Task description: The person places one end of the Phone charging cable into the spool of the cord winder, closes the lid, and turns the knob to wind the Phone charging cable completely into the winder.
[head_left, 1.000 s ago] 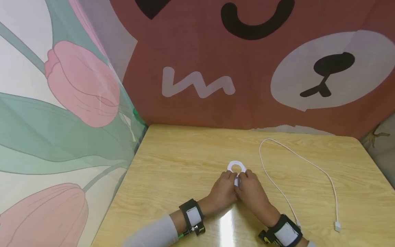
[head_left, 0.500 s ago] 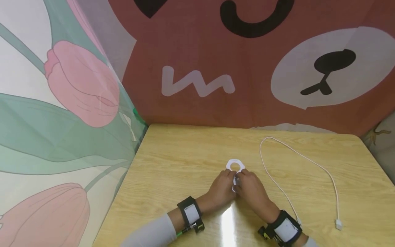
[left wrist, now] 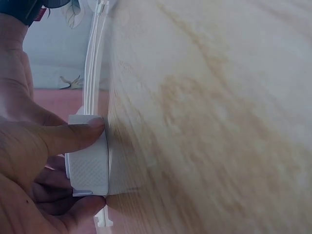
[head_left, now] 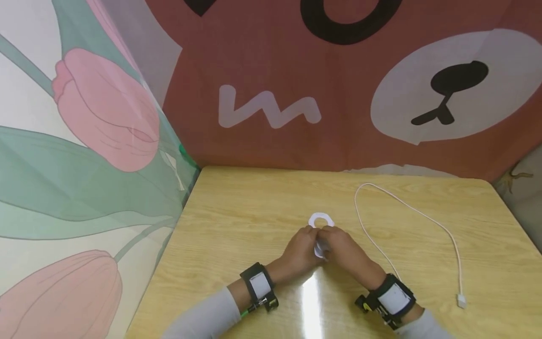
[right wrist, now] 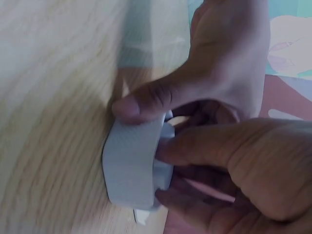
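Note:
Both hands hold one small white piece, a block with rounded corners and a flat ring [head_left: 313,218] at its far end. Its kind is not clear. In the left wrist view the block [left wrist: 88,168] shows a finely textured side, with the left thumb on its upper end and a finger at its lower end. In the head view my left hand [head_left: 299,250] grips it from the left, and my right hand [head_left: 347,252] meets it from the right. The right fingers pinch the block [right wrist: 129,165] in the right wrist view, covering part of it.
A thin white cable [head_left: 423,214] lies in a loop on the wooden table [head_left: 237,207], right of the hands. Its USB plug [head_left: 461,301] points towards the near edge; the other end is hidden by the right wrist. Printed cloths hang behind and to the left.
The whole head view has shifted slightly. My right hand has turned a little and moved closer against the left, covering more of the piece between ring and block. The cable lies as before.

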The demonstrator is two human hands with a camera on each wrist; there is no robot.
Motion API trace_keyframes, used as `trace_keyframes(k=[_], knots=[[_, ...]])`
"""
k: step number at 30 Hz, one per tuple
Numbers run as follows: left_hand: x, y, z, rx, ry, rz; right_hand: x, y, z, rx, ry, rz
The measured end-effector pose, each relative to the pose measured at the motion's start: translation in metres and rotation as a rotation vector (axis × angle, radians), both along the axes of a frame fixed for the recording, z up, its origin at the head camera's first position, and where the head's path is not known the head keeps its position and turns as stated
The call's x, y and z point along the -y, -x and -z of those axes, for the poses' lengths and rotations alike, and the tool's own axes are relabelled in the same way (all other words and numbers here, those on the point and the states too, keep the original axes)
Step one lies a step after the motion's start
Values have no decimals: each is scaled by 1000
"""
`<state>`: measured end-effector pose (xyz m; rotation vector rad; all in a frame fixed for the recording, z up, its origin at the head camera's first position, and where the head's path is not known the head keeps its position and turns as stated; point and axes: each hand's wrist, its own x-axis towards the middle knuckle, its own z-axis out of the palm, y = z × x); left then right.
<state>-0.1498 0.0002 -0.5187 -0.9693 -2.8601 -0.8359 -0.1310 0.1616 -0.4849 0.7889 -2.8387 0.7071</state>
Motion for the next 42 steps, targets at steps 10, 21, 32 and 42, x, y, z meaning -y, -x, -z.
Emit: trace_keyframes(k=[10,21,32,42], knots=[[2,2,-3,72,-23,-23,-16,17,3,2,54,-322],[2,1,-1,147,-37,-61,-25,27,-6,-32,-88,-552],[2,1,3,152,-65,-60,-28,25,-12,-122,-259,-578],[2,2,2,134,-63,-52,-28,26,-11,-124,-245,-575]])
